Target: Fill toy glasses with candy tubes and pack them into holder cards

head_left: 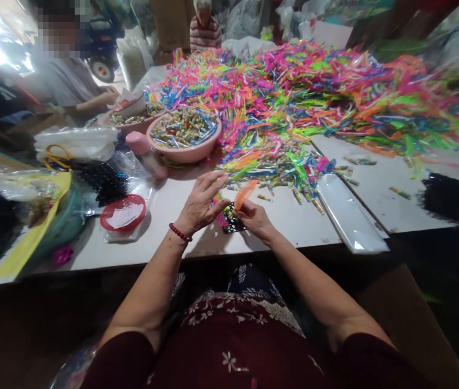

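My left hand (pixel 202 203) hovers over the white table (pixel 173 216) with its upper fingers spread, while thumb and forefinger pinch something small and pink near the black patterned packet (pixel 233 222). My right hand (pixel 254 217) is closed around an orange plastic piece (pixel 245 193) that sticks up from it, and it rests on the packet. A red bead bracelet (pixel 180 233) circles my left wrist. Just beyond my hands lies a small heap of wrapped candies and coloured plastic sticks (pixel 282 167).
A huge pile of bright plastic strips (pixel 314 92) covers the far table. Two pink bowls of candies (pixel 184 135) stand at the left, next to a red lid (pixel 123 212), plastic bags and clear sleeves (pixel 349 216). Two other people sit beyond.
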Tool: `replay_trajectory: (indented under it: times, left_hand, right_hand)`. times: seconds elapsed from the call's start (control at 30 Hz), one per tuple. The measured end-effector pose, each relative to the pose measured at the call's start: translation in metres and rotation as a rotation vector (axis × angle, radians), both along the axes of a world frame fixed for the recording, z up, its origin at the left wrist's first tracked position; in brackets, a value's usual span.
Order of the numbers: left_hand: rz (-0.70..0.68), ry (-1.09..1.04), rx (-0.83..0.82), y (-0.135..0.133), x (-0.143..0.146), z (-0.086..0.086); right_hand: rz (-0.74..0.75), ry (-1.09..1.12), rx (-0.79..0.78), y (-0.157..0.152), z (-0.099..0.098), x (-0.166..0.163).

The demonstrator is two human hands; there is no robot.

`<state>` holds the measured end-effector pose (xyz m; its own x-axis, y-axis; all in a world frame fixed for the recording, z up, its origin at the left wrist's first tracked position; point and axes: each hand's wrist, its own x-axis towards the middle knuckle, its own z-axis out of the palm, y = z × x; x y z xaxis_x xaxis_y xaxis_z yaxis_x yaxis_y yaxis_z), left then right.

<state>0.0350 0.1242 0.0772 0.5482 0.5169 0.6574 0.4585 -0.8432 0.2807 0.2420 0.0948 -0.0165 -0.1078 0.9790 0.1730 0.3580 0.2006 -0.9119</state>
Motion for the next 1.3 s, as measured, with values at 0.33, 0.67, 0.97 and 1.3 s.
replay_trajectory:
  times: [0.33,0.67,0.97,1.3]
  left_hand:
    - [-0.022,-0.002,-0.017,0.001,0.004,0.001]
    - [-0.091,0.011,-0.032,0.002,0.004,0.005]
    - [0.035,-0.099,0.026,0.0,0.009,0.002]
    - [0.019,-0.11,-0.022,-0.001,0.01,0.001]
  right_hand:
    - [0.067,-0.581,0.037,0.004,0.024,-0.012]
    - [0.052,-0.687,0.006,0.002,0.024,-0.028]
    - [-0.348,-0.539,0.031,0.035,0.028,0.087]
    - [-0.633,-0.898,-0.238,0.065,0.033,0.18]
